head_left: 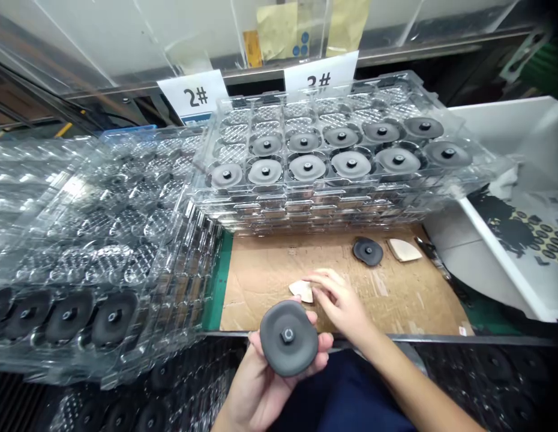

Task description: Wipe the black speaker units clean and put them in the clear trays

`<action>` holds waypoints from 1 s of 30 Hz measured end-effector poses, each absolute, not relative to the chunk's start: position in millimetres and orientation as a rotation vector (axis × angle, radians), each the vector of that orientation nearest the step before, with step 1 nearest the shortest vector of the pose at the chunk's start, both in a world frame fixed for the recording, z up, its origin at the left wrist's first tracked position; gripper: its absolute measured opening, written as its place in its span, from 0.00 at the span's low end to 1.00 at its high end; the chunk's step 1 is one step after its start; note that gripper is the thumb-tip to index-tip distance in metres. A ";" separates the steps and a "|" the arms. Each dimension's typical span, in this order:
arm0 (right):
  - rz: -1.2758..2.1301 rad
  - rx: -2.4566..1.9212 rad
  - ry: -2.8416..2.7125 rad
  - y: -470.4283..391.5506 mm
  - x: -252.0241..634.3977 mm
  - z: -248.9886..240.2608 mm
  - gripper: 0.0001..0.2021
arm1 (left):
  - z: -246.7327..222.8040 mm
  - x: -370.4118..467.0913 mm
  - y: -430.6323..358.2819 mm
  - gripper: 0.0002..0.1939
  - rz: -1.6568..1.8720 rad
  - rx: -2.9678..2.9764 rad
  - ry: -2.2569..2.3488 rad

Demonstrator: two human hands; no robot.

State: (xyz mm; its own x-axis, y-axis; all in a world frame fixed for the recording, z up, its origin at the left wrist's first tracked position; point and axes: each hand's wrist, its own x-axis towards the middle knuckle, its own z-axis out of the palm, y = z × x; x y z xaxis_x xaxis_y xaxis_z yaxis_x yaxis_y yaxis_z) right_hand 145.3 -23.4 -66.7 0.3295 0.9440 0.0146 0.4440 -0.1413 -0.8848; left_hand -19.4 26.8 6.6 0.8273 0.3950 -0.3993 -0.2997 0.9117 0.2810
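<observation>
Near the front edge of the cardboard sheet (256, 264), the left hand (265, 387) cradled a dark grey stemmed disc (289, 357) from beneath, fingers curled around its rim, apparently so its stemmed face lay unobstructed. Over the cardboard sheet, the right hand (344, 303) had its fingers bent and slightly parted, touching a cream wedge pad (301, 290); whether they pinched it, I could not tell. Behind the cardboard sheet, a clear compartment tray (234, 134) probably kept other discs (307, 174) apart.

A dark rounded disc (284, 355), central stub (287, 335) facing up, rests in the left fingers (324, 342) near a cream wedge (301, 290).
</observation>
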 end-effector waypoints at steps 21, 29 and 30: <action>1.319 -1.360 -1.059 -35.1 152.3 23.2 0.09 | 1.6 -19.2 35.4 0.54 0.761 1.672 0.715; 1.694 -1.079 -0.918 -30.5 163.3 32.8 0.08 | 5.8 -23.9 39.6 0.56 0.360 1.461 0.564; 1.704 -1.073 -0.913 -31.9 163.2 32.1 0.07 | 5.6 -23.8 39.1 0.56 0.357 1.454 0.566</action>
State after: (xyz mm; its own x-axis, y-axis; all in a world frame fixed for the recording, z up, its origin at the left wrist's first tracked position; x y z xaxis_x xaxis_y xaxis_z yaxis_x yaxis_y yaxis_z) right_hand 163.2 -31.9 32.1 -0.2212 0.9381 -0.2665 -0.2978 -0.3252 -0.8975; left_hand -23.8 39.1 5.6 0.8199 0.5540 -0.1448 0.1077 0.0991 0.9892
